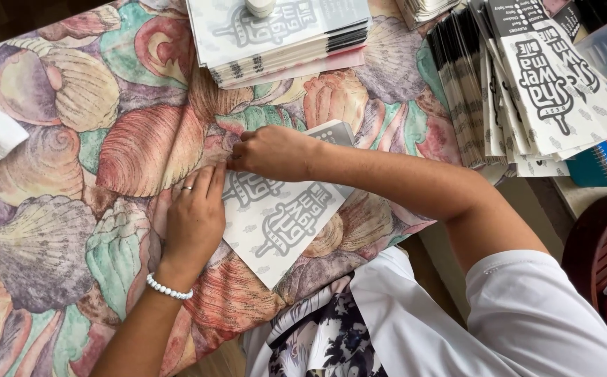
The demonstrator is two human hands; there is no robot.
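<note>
Two hands at work in the middle of the frame: the left hand [193, 216] lies flat, fingers stretched, pressing one printed white sheet [282, 220] onto the shell-patterned table [59, 230]. The right hand [270, 151] is curled, fingertips pinching that sheet's upper-left edge. Two stacks of the same sheets wait: one [282, 31] at top centre, one fanned out [527, 84] at upper right (too many to count).

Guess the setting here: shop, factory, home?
Probably a home or small-shop table used for hand assembly, not a factory. A shell-print tablecloth covers it, flat printed paper bags sit in stacks and a fanned pile, and both hands, left and right, press one bag flat.
</note>
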